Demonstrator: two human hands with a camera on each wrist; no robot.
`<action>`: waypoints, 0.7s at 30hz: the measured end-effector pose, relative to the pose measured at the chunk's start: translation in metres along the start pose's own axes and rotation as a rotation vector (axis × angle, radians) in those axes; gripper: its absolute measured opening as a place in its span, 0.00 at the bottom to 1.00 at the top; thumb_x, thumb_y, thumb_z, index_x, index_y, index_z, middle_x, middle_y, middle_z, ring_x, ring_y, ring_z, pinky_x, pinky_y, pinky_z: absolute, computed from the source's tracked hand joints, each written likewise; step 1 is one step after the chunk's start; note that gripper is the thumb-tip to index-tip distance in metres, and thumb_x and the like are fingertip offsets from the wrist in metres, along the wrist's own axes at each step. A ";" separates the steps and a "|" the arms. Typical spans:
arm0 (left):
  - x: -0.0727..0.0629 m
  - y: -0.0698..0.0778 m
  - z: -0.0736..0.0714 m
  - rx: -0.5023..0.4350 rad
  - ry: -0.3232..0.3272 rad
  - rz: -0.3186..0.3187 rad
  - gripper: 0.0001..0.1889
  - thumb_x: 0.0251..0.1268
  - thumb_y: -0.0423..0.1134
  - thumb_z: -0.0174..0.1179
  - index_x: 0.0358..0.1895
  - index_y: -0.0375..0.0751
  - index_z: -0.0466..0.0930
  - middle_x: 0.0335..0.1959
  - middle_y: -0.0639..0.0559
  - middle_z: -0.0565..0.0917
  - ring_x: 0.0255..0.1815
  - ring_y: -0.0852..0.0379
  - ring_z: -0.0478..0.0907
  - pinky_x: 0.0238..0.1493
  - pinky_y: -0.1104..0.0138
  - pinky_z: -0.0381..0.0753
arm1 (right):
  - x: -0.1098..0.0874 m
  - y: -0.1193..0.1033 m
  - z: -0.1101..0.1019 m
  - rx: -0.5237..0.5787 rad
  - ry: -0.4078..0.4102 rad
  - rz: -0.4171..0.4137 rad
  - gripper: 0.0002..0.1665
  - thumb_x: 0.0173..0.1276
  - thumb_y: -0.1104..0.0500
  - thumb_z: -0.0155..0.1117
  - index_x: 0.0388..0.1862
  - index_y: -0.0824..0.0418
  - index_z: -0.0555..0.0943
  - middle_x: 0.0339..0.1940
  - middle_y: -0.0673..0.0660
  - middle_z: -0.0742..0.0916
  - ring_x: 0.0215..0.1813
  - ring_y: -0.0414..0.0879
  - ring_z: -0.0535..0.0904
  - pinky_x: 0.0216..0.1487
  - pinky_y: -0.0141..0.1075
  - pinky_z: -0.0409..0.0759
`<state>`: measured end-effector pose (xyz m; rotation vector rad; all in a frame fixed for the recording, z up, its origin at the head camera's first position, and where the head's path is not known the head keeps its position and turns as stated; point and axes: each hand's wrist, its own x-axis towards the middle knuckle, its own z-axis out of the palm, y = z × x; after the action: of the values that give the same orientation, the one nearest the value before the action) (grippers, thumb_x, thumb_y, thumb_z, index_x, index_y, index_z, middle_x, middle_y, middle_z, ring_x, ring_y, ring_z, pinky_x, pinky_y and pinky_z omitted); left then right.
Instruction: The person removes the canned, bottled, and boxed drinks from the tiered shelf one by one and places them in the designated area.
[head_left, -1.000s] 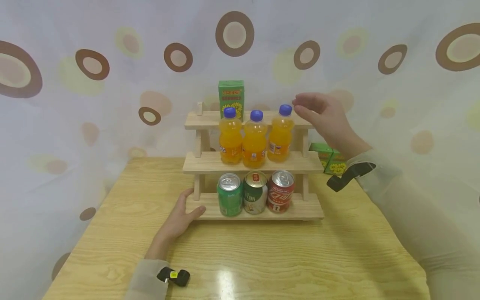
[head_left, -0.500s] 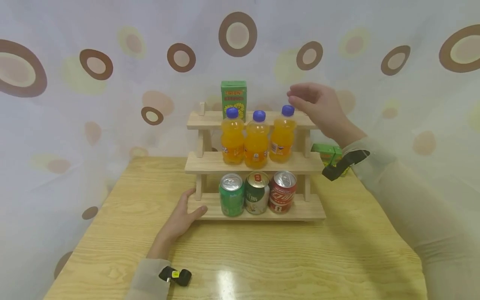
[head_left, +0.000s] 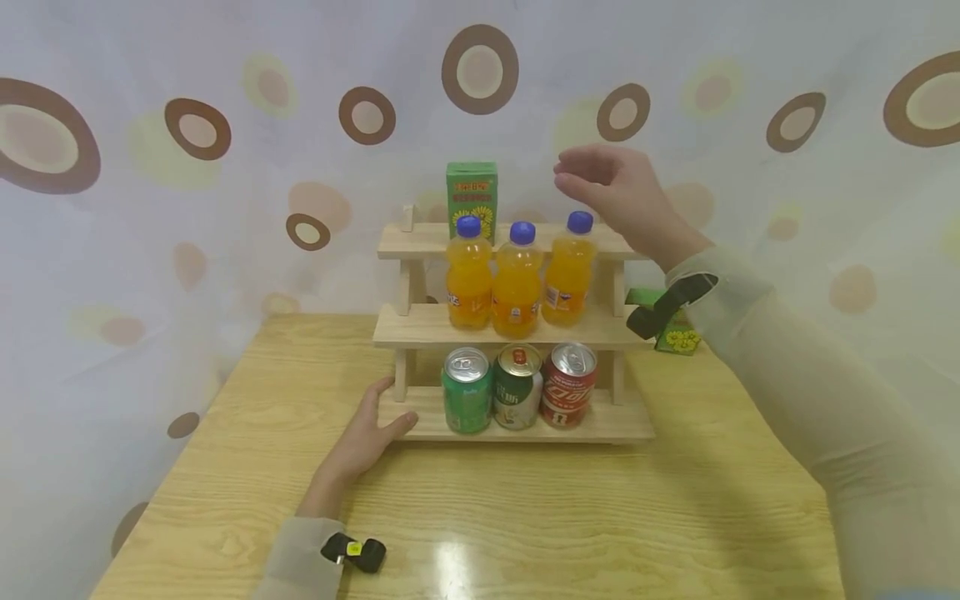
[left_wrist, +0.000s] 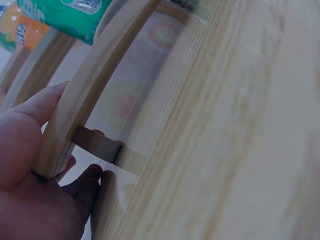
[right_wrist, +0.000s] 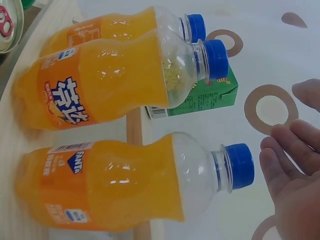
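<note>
My left hand (head_left: 363, 437) grips the left end of the bottom board of a three-tier wooden display stand (head_left: 420, 429). In the left wrist view its thumb lies over the board (left_wrist: 82, 102) and the fingers reach beneath. My right hand (head_left: 618, 187) holds nothing, fingers loosely bent, above and just right of the rightmost orange soda bottle (head_left: 568, 271). The right wrist view has that bottle's blue cap (right_wrist: 240, 165) near the fingertips but apart from them. Two more orange soda bottles (head_left: 470, 279) (head_left: 516, 287) share the middle tier. A green drink carton (head_left: 472, 192) stands on the top tier.
On the bottom tier stand a green can (head_left: 467, 392), a green-and-white can (head_left: 517, 392) and a red can (head_left: 569, 387). Behind the stand's right side, green cartons (head_left: 678, 337) sit on the wooden table (head_left: 525, 517), partly hidden by the right wrist. A patterned curtain (head_left: 247, 267) hangs behind.
My right hand has risen and moved left, from beside the rightmost bottle's cap to above it. The left hand keeps its hold on the bottom board.
</note>
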<state>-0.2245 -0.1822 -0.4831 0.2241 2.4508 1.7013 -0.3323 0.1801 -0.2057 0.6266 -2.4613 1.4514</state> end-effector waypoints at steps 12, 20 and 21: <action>0.000 0.004 0.003 -0.012 -0.014 0.005 0.45 0.69 0.52 0.62 0.78 0.45 0.43 0.77 0.38 0.50 0.78 0.39 0.41 0.73 0.40 0.43 | 0.014 -0.012 0.007 0.061 -0.010 0.037 0.28 0.69 0.52 0.67 0.66 0.58 0.76 0.61 0.56 0.82 0.62 0.48 0.76 0.65 0.39 0.72; -0.007 0.002 -0.004 0.012 0.006 -0.012 0.44 0.69 0.53 0.61 0.78 0.46 0.42 0.78 0.38 0.47 0.78 0.39 0.40 0.73 0.40 0.42 | 0.028 -0.020 0.025 0.025 -0.029 0.090 0.30 0.69 0.48 0.67 0.68 0.54 0.75 0.63 0.52 0.81 0.65 0.45 0.74 0.67 0.38 0.69; -0.008 0.005 -0.004 0.012 0.006 -0.018 0.44 0.70 0.52 0.61 0.78 0.45 0.42 0.78 0.37 0.47 0.78 0.38 0.39 0.73 0.39 0.42 | 0.030 -0.020 0.027 0.022 -0.033 0.091 0.30 0.69 0.48 0.67 0.68 0.54 0.75 0.63 0.52 0.81 0.65 0.45 0.74 0.68 0.38 0.69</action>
<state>-0.2173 -0.1859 -0.4768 0.1977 2.4601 1.6834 -0.3486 0.1408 -0.1913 0.5538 -2.5327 1.5153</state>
